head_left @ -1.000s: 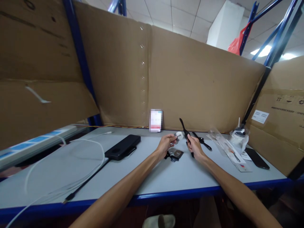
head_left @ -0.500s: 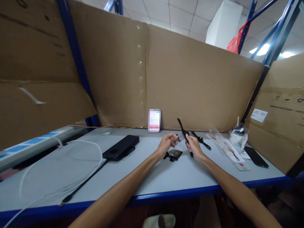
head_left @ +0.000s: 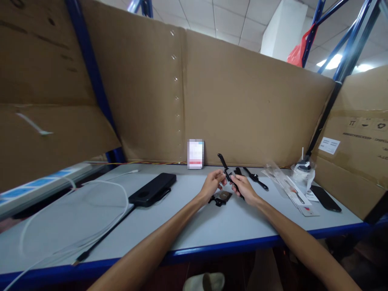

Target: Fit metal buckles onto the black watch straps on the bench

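My right hand (head_left: 244,189) is closed around the lower handle of a black spokeshave (head_left: 222,161), a long tool with a handle at each end and a wider middle. It slants up and to the left above the table. At its middle, the fingertips of my left hand (head_left: 214,184) are pinched together; the small grey metal plate they held earlier is largely hidden there. Small black parts (head_left: 218,201) and a brown square piece (head_left: 226,195) lie below my hands. Behind my right hand, a second black spokeshave (head_left: 256,180) rests on the table.
Flat plastic packages (head_left: 291,192), a cup in a clear bag (head_left: 302,171) and a black phone (head_left: 326,198) lie right. A lit screen (head_left: 195,154) stands against the cardboard. Leftward are a black power bank (head_left: 153,189), white cables (head_left: 125,198) and a power strip (head_left: 45,184).
The spokeshave has shifted left to meet my left fingertips. The grey plate, visible apart from the tool before, is now against its middle and mostly hidden. The view has turned slightly.
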Available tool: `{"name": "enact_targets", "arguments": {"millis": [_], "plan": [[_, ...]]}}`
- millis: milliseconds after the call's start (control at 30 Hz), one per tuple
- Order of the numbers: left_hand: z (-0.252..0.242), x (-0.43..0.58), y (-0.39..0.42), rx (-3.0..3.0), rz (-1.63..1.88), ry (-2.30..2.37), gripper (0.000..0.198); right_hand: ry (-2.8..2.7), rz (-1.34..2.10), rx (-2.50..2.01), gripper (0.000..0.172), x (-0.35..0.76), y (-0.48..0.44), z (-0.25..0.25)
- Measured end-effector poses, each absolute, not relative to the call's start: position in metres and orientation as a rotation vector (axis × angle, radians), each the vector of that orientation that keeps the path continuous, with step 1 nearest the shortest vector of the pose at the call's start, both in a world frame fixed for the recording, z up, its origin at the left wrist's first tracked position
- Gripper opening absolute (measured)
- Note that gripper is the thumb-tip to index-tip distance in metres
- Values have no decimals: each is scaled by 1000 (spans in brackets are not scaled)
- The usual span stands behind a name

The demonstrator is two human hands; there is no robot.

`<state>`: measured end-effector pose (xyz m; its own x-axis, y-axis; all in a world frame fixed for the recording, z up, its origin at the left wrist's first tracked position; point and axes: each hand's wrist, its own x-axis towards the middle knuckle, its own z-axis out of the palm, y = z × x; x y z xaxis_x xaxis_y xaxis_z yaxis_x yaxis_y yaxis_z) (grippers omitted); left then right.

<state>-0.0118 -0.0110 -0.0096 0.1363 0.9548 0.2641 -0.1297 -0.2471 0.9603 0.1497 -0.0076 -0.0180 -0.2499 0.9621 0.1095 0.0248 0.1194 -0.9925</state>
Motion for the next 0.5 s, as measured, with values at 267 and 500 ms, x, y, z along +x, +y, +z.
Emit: {"name": "enact_targets", "arguments": {"millis": [267,500], "plan": [[-10,-10,-10,1288,1320,913,34,-1449,1272,-1007,44,145,-12,-19],[-20,-11,-1,1352,1293,1018,45,-1562,1194,-974,47,141,-15,-21]]}}
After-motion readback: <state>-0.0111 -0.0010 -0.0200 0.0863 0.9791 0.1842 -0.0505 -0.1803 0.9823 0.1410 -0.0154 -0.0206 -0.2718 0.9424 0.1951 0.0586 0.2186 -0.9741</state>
